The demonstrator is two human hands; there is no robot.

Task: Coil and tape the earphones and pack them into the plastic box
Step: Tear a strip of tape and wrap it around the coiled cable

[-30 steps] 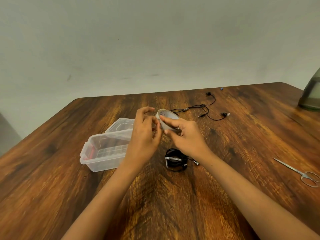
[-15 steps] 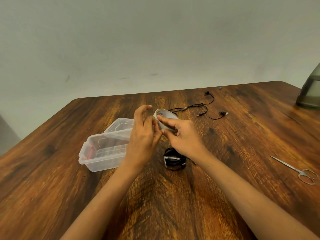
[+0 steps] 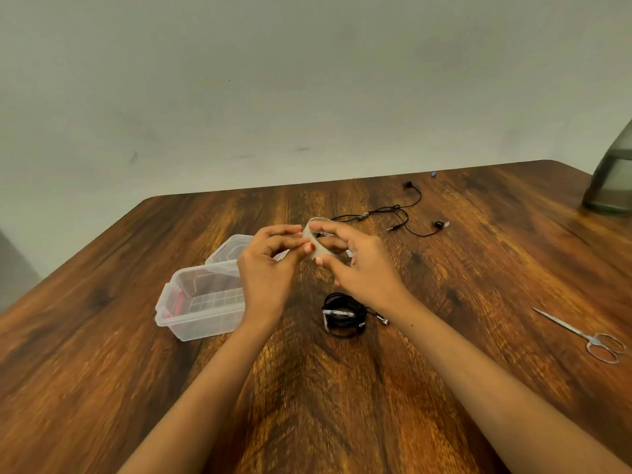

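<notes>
One roll of tape (image 3: pixel 316 239), pale and thin like a hoop, is held up above the middle of a wooden table (image 3: pixel 102 336), between two bare hands. Both forearms reach in from the bottom edge and angle toward each other, so the hands meet at the roll.

The right hand (image 3: pixel 362 268) grips the roll with its forefinger curved over the top and its thumb pressed under the lower edge. The other fingers are bent behind the hoop. The left hand (image 3: pixel 270 265) is turned with its back to the camera and its fingers curled in. Its thumb and forefinger tips pinch at the roll's left rim. Whether a loose end of tape is lifted there is too small to tell.

Just below the right wrist, the coiled earphones (image 3: pixel 343 314) lie on the table as a tight black bundle with a strip of tape across it and the plug poking out to the right.

Left of the bundle, under the left hand, sits the plastic box (image 3: pixel 201 302), clear and open, with something red showing at its left end. A second clear plastic piece (image 3: pixel 232 246) lies touching its far side.

Beyond the hands, loose earphones (image 3: pixel 403 213) sprawl uncoiled near the table's far edge. Scissors (image 3: pixel 588 333) lie well apart at the right, and a dark glass bottle (image 3: pixel 612 179) stands at the far right corner.
</notes>
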